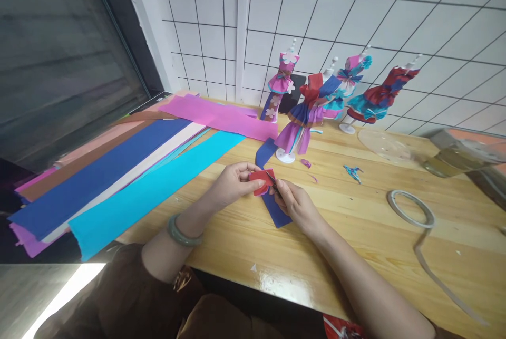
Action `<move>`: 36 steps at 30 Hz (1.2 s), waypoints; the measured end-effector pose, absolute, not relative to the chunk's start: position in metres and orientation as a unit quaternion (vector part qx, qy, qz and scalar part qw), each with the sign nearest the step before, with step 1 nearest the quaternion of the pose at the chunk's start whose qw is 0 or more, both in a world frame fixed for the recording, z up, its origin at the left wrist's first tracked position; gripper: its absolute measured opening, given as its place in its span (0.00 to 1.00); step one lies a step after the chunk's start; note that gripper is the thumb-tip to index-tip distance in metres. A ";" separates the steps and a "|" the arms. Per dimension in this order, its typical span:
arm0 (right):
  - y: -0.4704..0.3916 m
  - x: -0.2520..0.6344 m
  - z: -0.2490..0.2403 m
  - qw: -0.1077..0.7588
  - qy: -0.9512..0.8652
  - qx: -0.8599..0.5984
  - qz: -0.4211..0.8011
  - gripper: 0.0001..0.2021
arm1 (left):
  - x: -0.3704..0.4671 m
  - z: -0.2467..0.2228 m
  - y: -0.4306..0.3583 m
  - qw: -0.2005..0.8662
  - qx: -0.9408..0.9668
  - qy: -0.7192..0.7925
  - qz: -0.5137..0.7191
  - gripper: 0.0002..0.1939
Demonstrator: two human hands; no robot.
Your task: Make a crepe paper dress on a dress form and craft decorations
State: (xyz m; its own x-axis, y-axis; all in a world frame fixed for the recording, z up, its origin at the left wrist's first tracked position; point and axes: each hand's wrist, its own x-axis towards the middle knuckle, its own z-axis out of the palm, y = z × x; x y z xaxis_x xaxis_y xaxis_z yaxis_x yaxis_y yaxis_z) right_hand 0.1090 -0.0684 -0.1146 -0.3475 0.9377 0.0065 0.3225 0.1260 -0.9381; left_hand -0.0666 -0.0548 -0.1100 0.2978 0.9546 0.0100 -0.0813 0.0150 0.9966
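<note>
Between finger and thumb, my left hand [240, 183] pinches a small piece of red paper [259, 176], which has a curved cut edge. My right hand [295, 203] is closed around a pair of dark scissors [273, 183]. Their blades meet the red paper at its right side; the handles are mostly hidden by my fingers. Below both hands, a dark blue paper strip [276, 213] lies on the wooden table [229, 239]. A doll-size mannequin in a red, blue and purple paper dress [306, 117] stands just beyond them.
Long coloured paper strips, a bright blue one [158, 191] foremost, spread across the left. More dressed mannequins [381, 94] stand along the tiled wall. To the right are a tape roll [411, 209] with its end trailing, a glass cup [454, 162] and teal scraps [353, 173].
</note>
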 end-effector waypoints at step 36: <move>-0.067 0.114 -0.116 0.290 -0.707 -0.476 0.436 0.21 | -0.066 -0.114 -0.052 0.583 0.531 0.381 0.482 0.22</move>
State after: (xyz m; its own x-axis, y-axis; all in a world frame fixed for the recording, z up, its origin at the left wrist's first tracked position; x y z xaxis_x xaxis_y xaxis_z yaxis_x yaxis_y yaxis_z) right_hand 0.1139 -0.0665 -0.1156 -0.3782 0.9257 -0.0055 0.4206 0.1666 -0.8918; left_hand -0.0664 -0.0521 -0.1144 0.2447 0.9672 0.0677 -0.1581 -0.0290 0.9870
